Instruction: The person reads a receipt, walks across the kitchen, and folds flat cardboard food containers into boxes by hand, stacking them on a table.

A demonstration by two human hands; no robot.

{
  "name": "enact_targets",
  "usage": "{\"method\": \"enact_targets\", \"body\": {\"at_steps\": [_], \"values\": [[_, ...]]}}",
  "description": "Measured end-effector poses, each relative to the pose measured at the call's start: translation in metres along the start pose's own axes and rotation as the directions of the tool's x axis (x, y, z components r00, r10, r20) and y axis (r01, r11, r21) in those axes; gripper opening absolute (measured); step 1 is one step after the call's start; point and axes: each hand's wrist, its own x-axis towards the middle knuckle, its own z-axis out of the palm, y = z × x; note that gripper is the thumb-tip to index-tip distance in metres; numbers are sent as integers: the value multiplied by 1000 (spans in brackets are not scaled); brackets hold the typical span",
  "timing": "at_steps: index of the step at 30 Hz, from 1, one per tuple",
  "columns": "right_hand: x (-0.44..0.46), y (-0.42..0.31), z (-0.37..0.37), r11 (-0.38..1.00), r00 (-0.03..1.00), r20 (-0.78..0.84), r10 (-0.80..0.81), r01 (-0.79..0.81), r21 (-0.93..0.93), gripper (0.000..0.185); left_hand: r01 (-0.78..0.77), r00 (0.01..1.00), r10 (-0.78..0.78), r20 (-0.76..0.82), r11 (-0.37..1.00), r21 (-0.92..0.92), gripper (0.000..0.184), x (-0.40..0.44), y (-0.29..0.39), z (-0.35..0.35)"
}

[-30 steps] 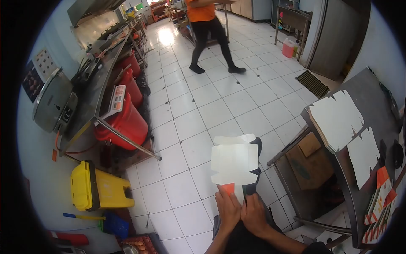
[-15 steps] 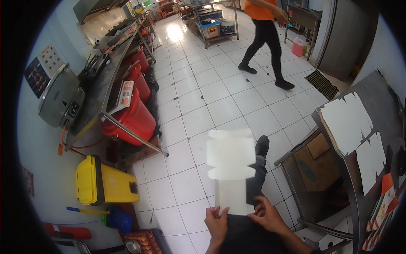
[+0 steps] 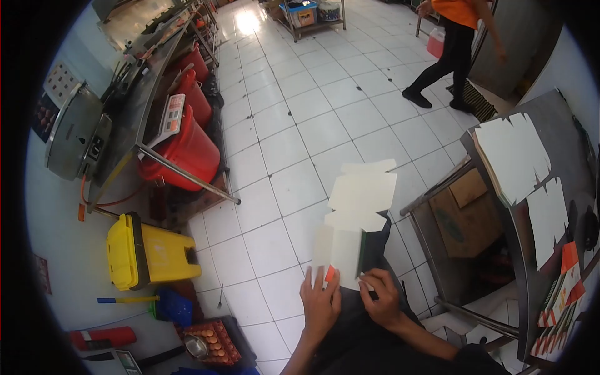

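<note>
A flat die-cut cardboard box blank [image 3: 355, 240], white on its inner face, stretches away from me over my lap, its far flaps above the floor tiles. Its side panels are partly raised; green print shows along the right one and an orange corner at the left. My left hand [image 3: 320, 300] grips the near left corner, thumb on the orange part and fingers extended behind the side panel. With bent fingers, my right hand [image 3: 379, 297] pinches the near right corner. The fingertips behind the card are hidden.
On the metal table [image 3: 494, 125] at right lie stacked white blanks [image 3: 515, 156] and printed boxes [image 3: 559, 300]. A yellow bin [image 3: 156, 253], egg trays [image 3: 215, 344] and red tubs [image 3: 194, 150] stand at left. A person in orange [image 3: 456, 44] walks at the far right.
The blank has turned slightly rightward and its side panels have been bent up. My left hand has shifted along the left edge. The person has walked right, and the view has tilted down.
</note>
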Motion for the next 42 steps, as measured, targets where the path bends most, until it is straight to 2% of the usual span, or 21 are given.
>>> {"method": "enact_targets", "body": {"at_steps": [1, 2, 5, 8, 11, 12, 15, 18, 21, 24, 27, 28, 31, 34, 36, 37, 40, 42], "values": [[3, -3, 1, 1000, 1000, -9, 5, -5, 17, 25, 1, 999, -6, 36, 990, 141, 36, 2, 6, -7], [3, -6, 2, 999, 1000, -17, 10, -10, 34, 25, 24, 999, -29, 41, 993, 114, 39, 2, 9, -10], [1, -6, 11, 947, 960, -150, 236, -192, 259, 25, 221, 975, -221, 13, 975, -10, 40, 3, 46, -43], [3, -4, 2, 891, 889, -228, 397, -313, 329, 25, -7, 1000, -1, -27, 948, -317, 41, 6, 57, -38], [-9, 9, -2, 972, 962, -168, 217, -196, 131, 29, -119, 989, 142, 45, 937, -328, 43, 24, 49, 0], [-8, 9, -6, 991, 986, -135, 97, -83, 107, 31, -155, 981, 181, 64, 943, -295, 44, 29, 49, 1], [-4, 13, -11, 1000, 998, -60, -18, 16, -21, 29, -231, 956, 273, 103, 923, -306, 45, 35, 42, 3], [3, 17, -25, 986, 983, 115, -140, 150, -76, 22, -168, 967, 238, 94, 869, -465, 46, 28, 44, -3], [-1, 17, -35, 993, 991, 110, 78, -87, 75, 25, -172, 973, 218, 70, 897, -408, 50, 27, 47, 3], [9, 16, -23, 836, 888, -14, 459, -426, 346, 30, -131, 991, 122, -48, 927, -350, 52, 23, 49, 27], [34, 28, -27, 752, 771, 25, 636, -627, 204, 34, -165, 985, 143, -102, 948, -272, 49, 26, 51, 34], [42, 29, -31, 776, 808, 14, 589, -570, 269, 27, -166, 983, 134, -125, 941, -296, 47, 28, 51, 33], [50, 38, -44, 832, 875, 154, 460, -485, 269, 18, -143, 986, 101, -134, 922, -361, 43, 28, 53, 27], [51, 37, -49, 711, 810, 265, 524, -587, 389, 15, -121, 991, 90, -96, 910, -397, 37, 30, 54, 23], [52, 36, -50, 548, 744, 345, 573, -660, 514, 14, -129, 989, 85, -123, 901, -415, 30, 33, 56, 24], [52, 36, -50, 455, 710, 386, 590, -686, 567, 14, -86, 990, 17, -141, 866, -493, 24, 33, 57, 26], [49, 31, -44, 430, 692, 347, 633, -687, 586, 14, 33, 982, -147, -119, 755, -655, 15, 29, 58, 31], [48, 14, -38, 560, 743, 279, 608, -651, 512, 14, 125, 976, -212, -44, 719, -684, 16, 25, 57, 34]]}}
